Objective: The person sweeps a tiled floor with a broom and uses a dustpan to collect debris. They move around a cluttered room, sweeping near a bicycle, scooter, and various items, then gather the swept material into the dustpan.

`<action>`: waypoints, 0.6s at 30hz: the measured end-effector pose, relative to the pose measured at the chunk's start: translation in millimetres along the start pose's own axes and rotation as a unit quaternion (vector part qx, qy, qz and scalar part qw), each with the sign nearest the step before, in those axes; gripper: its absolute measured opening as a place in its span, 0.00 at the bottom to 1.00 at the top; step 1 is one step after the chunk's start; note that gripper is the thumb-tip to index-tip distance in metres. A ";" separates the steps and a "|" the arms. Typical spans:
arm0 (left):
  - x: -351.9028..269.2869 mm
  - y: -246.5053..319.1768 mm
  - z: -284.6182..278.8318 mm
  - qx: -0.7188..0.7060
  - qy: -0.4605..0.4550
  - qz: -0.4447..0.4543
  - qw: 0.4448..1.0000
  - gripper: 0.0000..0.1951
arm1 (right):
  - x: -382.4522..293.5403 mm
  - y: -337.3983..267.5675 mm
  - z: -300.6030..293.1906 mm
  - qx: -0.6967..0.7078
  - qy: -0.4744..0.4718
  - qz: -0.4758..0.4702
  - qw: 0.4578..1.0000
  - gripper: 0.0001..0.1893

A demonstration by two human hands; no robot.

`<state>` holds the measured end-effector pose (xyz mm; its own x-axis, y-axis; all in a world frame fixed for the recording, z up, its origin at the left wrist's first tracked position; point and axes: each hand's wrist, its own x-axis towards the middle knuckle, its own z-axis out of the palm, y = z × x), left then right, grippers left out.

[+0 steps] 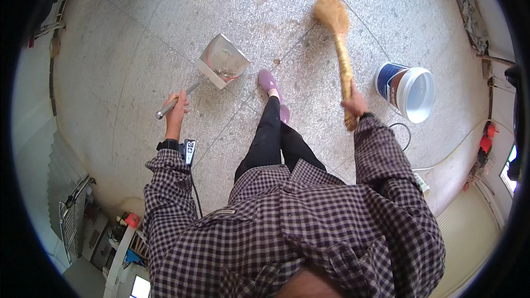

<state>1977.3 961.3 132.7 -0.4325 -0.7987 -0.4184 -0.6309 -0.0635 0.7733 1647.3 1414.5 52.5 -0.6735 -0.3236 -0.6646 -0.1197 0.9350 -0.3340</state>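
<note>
My left hand [177, 106] is closed around the metal handle of a long-handled dustpan [215, 75], whose pan lies at the upper left of my feet with grey debris inside. My right hand [356, 101] grips the lower part of the wrapped handle of a straw broom [342, 58]. The broom's tan bristle head points away from me, up and to the right of the dustpan, and looks slightly blurred. A small brown scrap [276, 61] lies on the speckled floor between dustpan and broom, just beyond my purple shoe [268, 80].
A white plastic bucket [405, 91] with a blue and brown label lies tipped on its side, right of the broom. A pale hose or cable [451, 152] runs over the floor at the right. Metal racks [68, 223] and clutter line the left wall; more items line the right wall.
</note>
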 end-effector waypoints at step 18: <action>-11.5 -27.2 27.1 0.105 -0.064 0.043 0.992 0.16 | -49.0 -40.3 -10.2 0.150 -0.007 -0.026 0.988 0.51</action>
<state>1981.9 988.4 103.5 -0.5597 -0.7125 -0.4231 -0.7027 0.1374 0.6981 1677.7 1394.2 105.4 -0.6611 -0.3744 -0.6502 0.0692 0.8325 -0.5497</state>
